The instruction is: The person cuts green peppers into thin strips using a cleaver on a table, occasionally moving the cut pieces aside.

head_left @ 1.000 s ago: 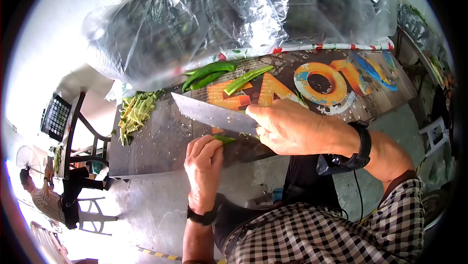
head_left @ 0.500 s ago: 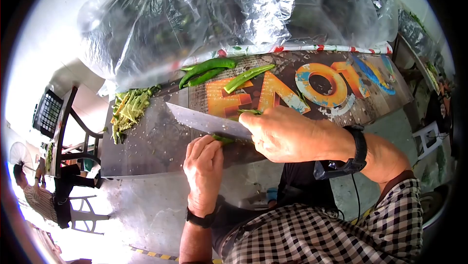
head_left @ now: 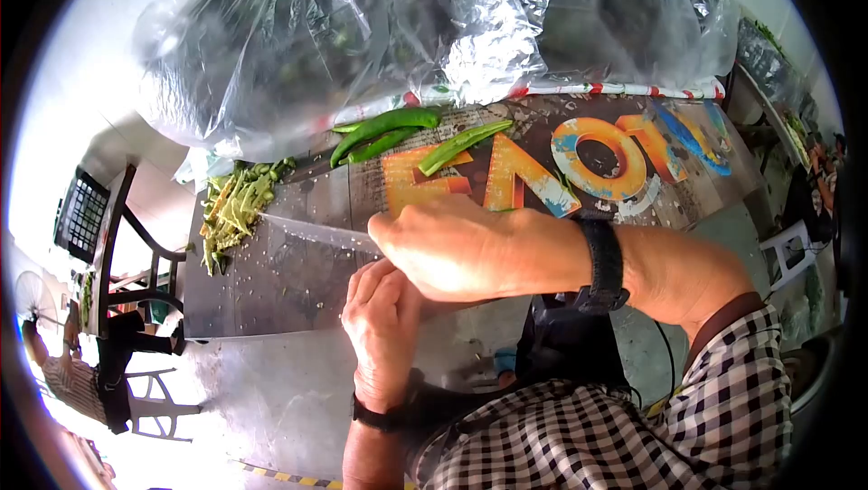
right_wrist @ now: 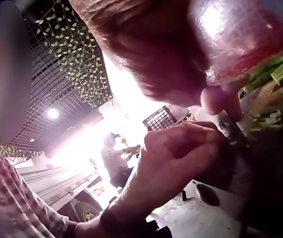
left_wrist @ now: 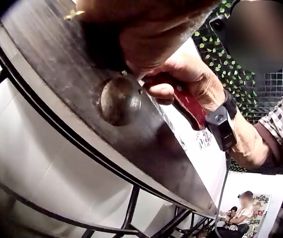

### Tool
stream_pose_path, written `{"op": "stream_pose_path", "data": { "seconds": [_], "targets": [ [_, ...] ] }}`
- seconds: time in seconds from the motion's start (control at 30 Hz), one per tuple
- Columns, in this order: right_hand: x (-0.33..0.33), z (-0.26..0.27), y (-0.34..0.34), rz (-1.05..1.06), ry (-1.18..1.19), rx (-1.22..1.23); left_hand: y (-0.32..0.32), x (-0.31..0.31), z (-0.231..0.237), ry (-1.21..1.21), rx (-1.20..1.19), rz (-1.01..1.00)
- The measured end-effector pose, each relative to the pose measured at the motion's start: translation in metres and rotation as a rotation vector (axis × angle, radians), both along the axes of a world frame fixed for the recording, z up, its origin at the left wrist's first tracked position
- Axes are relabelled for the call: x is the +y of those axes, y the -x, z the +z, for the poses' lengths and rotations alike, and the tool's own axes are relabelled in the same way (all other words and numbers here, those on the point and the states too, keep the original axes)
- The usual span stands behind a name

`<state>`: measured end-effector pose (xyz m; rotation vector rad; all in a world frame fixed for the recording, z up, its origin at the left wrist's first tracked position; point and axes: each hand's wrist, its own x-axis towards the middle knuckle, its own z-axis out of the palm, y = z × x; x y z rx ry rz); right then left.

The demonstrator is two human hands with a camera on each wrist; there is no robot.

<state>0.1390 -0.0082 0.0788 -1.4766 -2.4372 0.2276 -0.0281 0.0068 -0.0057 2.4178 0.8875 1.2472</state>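
My right hand (head_left: 479, 246) grips a knife by its red handle (left_wrist: 191, 106). Its blade (head_left: 316, 232) points left over the table, the tip beside a pile of cut green and yellowish pepper pieces (head_left: 237, 205). My left hand (head_left: 380, 318), fingers curled down at the table's front edge, holds a green pepper, now hidden behind the right hand. Left and right hands overlap in the head view. Farther back lie whole green peppers (head_left: 398, 119) and a slit green pepper (head_left: 466, 146). Small pale seeds are scattered around the blade.
Clear plastic sheeting (head_left: 362, 38) covers a dark bulk along the table's back. Large printed letters mark the tabletop (head_left: 298, 282). A round knob-like piece (left_wrist: 121, 101) shows near the left hand. At far left a person (head_left: 86, 381) sits near another table, below a black crate (head_left: 81, 214).
My right hand and the knife have moved left, bringing the blade tip to the cut pile. The green pepper at my left fingertips has passed out of sight. The left hand stays nearly in place.
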Motion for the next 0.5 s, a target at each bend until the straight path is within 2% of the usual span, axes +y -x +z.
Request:
{"op": "stream_pose_path", "data": {
  "seconds": [0.2,0.3,0.33,0.5],
  "targets": [
    [-0.037,0.021,-0.028,-0.123,0.197,0.048,-0.001,0.002,0.0,0.019,-0.038,-0.019],
    [-0.046,0.012,-0.044,-0.246,0.132,0.046,-0.008,-0.001,0.002,-0.001,-0.025,-0.057],
    [-0.051,0.009,-0.047,-0.259,0.046,0.149,-0.015,-0.004,0.001,0.0,-0.043,-0.058],
    [-0.064,0.01,-0.054,-0.255,-0.035,0.188,-0.018,-0.006,0.002,-0.005,-0.032,-0.051]
  ]
}}
